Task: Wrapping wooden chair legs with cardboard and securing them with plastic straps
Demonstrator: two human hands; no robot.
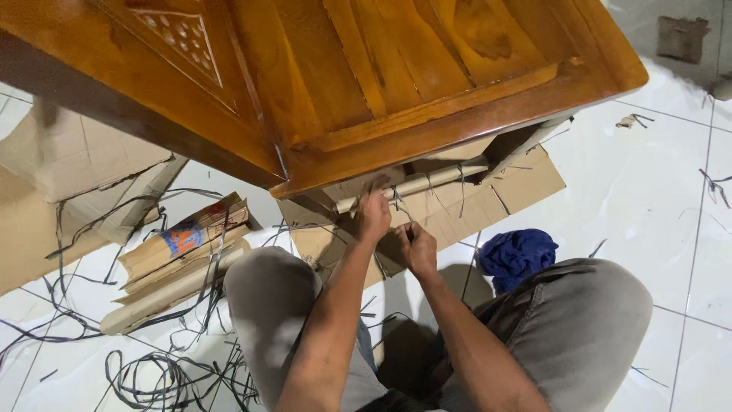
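Note:
A large varnished wooden panel piece [366, 84] leans over me, filling the top of the view. Under its lower edge lies a cardboard-wrapped roll [427, 183] bound with dark plastic straps. My left hand [371, 215] reaches up to that roll and pinches a strap [399, 200] at its near side. My right hand [417, 246] is closed just below and to the right, gripping something small and dark that I cannot make out. Both forearms pass between my knees in grey trousers [587, 320].
Flattened cardboard [526, 183] lies under the furniture on white floor tiles. A bundle of folded cardboard [183, 252] sits at left, with loose black straps [160, 374] tangled around it. A blue cloth [517, 255] lies by my right knee. More cardboard [69, 160] is at far left.

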